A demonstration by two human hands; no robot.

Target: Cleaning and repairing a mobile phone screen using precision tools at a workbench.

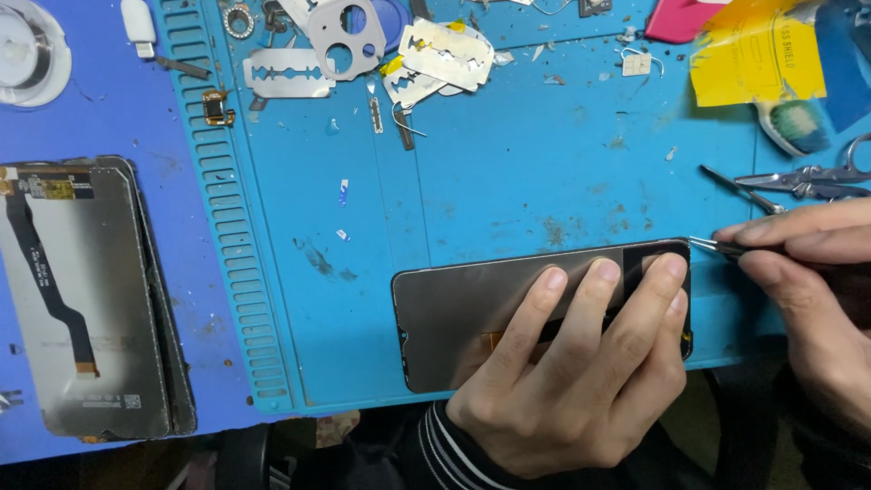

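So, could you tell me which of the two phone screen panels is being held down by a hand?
The dark panel at the mat's front edge, under the left hand; the other panel lies untouched far left with its flex cable showing.

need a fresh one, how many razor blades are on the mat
3 show: one razor blade lies flat at top left of the mat, two overlap right of it. More may hide beneath the clutter.

Glass, steel and rubbery matting on a phone repair bench.
The phone screen panel (472,308) looks like smooth, dull grey glass. The blue work mat (508,181) is matt and rubbery, scuffed and stained. Razor blades (288,73) and the tweezers (712,245) are bare shiny metal. The yellow film (753,59) looks glossy plastic.
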